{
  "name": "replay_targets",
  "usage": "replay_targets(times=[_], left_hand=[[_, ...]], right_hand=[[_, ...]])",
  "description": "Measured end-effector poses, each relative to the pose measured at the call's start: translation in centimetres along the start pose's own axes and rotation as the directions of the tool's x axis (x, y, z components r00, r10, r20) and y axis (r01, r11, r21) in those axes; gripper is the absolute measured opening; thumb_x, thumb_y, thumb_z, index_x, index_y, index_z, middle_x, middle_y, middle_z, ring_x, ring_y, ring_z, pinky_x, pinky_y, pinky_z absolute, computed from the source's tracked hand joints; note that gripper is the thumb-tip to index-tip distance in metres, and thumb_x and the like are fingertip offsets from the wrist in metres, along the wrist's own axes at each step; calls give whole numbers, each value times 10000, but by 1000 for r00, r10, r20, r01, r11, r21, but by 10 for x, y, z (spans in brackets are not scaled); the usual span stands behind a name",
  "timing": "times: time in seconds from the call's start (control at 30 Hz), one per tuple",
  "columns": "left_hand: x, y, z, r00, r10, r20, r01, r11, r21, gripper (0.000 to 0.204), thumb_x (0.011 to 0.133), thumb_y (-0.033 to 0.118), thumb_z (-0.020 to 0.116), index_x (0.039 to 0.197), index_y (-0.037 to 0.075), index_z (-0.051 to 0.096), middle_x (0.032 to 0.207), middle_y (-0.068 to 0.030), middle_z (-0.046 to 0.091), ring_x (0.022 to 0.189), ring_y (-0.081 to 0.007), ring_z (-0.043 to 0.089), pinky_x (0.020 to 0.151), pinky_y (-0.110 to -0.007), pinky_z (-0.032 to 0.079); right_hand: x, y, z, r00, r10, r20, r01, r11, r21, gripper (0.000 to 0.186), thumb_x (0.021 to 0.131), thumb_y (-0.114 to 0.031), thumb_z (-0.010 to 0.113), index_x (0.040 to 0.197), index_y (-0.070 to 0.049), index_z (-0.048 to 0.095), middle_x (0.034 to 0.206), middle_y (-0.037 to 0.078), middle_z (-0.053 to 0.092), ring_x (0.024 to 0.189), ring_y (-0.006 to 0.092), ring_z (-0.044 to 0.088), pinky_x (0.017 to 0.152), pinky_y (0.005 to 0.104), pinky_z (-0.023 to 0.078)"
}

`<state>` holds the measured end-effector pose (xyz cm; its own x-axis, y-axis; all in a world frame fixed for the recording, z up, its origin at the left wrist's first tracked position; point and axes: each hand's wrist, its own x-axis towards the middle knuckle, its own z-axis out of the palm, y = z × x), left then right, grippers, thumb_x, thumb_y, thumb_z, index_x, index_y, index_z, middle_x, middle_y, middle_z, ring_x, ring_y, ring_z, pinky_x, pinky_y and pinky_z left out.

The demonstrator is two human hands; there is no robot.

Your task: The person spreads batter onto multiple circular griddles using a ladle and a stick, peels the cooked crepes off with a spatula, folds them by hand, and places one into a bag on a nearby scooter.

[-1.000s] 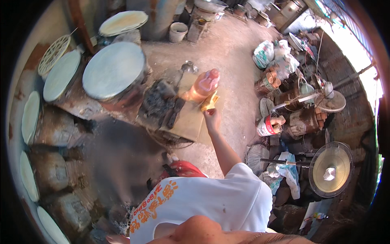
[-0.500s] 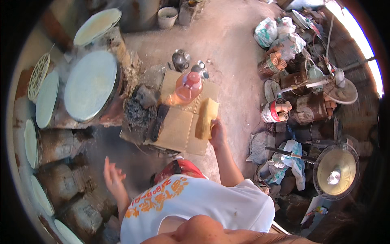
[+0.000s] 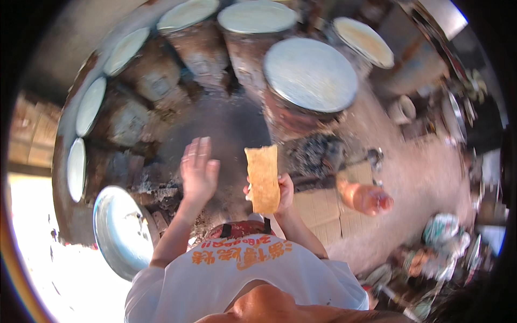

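Observation:
In front of my chest, my right hand [image 3: 286, 191] grips a yellow-brown rectangular pad [image 3: 263, 180] by its side, holding it upright. Its material is unclear; the surface looks soft and slightly mottled. My left hand [image 3: 199, 169] is raised to the left of the pad, apart from it, fingers stretched out and holding nothing. Beyond my hands, a large round griddle [image 3: 311, 74] with a pale bluish top rests on a rusty drum-like stove. Other round griddles, such as the pale one [image 3: 257, 17], stand in an arc at the far side and left.
Right of my hand lies flattened cardboard [image 3: 318, 215], with a bottle of orange liquid [image 3: 363, 196] on it. A dark ash heap [image 3: 318, 153] is beside it. A wide metal basin [image 3: 116, 226] stands at left, a pale bucket [image 3: 402, 110] and plastic bags [image 3: 444, 231] at right.
My view has turned left, so the griddles appear farther right. The pad has moved from over the cardboard to before my chest. My left hand has risen and its fingers straightened.

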<state>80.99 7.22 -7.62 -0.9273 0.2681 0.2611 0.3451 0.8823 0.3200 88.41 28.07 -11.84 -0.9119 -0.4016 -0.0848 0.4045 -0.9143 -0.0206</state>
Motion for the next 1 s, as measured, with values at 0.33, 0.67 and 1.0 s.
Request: replay_targets(times=[0.33,0.67,1.0], left_hand=[[-161,-82,-127,960,-234,-157,253,961,114,467,965,267,399,1375,48,432,1414,-144,430,1351,-282,343,1121,-353,221],[-384,-125,-208,832,-196,-518,264,963,59,396,796,203,628,1163,56,603,1105,-120,600,1030,-301,574,887,-370,459],[-574,-131,-184,-217,-976,15,-188,27,-982,577,939,427,498,1434,171,350,1306,-66,522,1161,-203,516,915,-358,461]], right_hand=[[82,172,-27,837,501,-222,-548,762,-345,560,730,-272,443,1193,31,530,1059,211,610,898,390,616,786,453,528],[37,396,-27,555,717,-421,-706,140,-694,521,720,-190,504,1196,21,522,1066,149,633,916,268,647,821,375,540],[21,562,-48,70,965,-254,-697,-135,-705,530,732,-246,572,1204,-9,526,1009,144,638,834,234,649,736,357,545]])
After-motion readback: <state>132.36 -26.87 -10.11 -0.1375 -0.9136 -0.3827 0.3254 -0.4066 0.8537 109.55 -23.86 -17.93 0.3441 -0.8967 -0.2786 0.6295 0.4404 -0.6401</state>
